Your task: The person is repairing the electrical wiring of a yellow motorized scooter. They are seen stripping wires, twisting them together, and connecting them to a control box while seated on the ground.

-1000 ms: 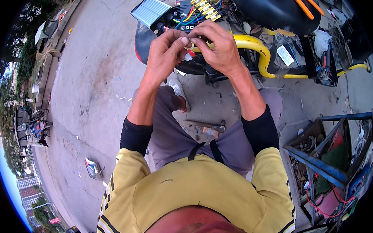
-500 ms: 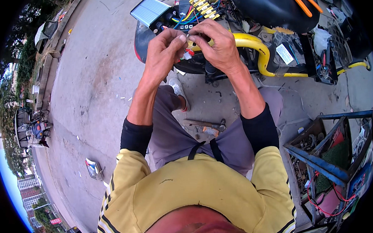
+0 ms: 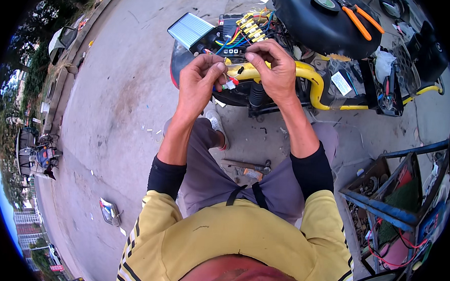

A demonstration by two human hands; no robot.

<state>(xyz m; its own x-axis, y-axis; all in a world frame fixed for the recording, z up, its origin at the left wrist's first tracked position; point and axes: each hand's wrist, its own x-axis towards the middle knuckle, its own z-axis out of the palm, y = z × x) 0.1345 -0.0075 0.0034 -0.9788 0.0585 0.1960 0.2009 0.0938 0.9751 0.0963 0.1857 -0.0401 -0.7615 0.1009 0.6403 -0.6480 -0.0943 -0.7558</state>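
Note:
My left hand (image 3: 198,80) is closed in a pinch on thin wires, just in front of the yellow frame tube (image 3: 303,71) of a vehicle. A small white connector (image 3: 230,85) with a red piece hangs beside its fingertips. To the right, above the tube, my right hand (image 3: 274,71) has thumb and forefinger pressed together; whatever they hold is too small to make out. Beyond the hands lie a finned silver metal box (image 3: 190,29) with coloured wires (image 3: 234,39) and a yellow terminal strip (image 3: 252,27).
A black seat (image 3: 322,32) carries orange-handled pliers (image 3: 358,25) and a roll of tape (image 3: 325,2). A hammer (image 3: 249,165) lies on the ground between my legs. At the right stands a blue metal rack (image 3: 382,207) of parts. A small clear tray (image 3: 110,212) is at the left.
My hands, together at the fingertips before, have drawn apart, the right one moving rightward. The vehicle and its parts sit slightly lower in the view.

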